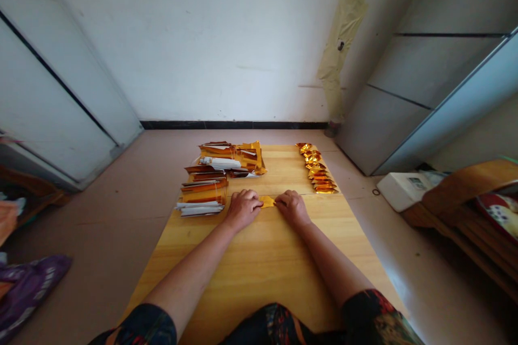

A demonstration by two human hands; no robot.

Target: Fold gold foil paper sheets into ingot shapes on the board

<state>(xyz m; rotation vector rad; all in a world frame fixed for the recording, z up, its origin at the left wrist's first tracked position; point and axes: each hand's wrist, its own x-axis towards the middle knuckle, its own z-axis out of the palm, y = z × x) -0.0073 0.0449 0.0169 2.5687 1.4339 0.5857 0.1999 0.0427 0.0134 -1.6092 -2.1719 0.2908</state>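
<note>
A small piece of folded gold foil paper (267, 202) lies low over the wooden table between my two hands. My left hand (244, 209) has its fingers closed on the left end. At the right end, the fingers of my right hand (292, 207) are pinched together on it. Stacks of gold and white foil paper sheets (204, 192) stand beside my left hand, some bound in bundles. Farther back lies another bundle of gold sheets (232, 158). Beyond my right hand, several shiny folded gold pieces (317, 170) form a row along the table's right side.
The wooden table (251, 269) reaches toward my lap. A white wall (226, 48) rises behind it, and a grey cabinet (388, 102) stands at right. A white box (407, 190) and wooden furniture (457, 199) are on the right; a purple bag (36, 291) lies at left.
</note>
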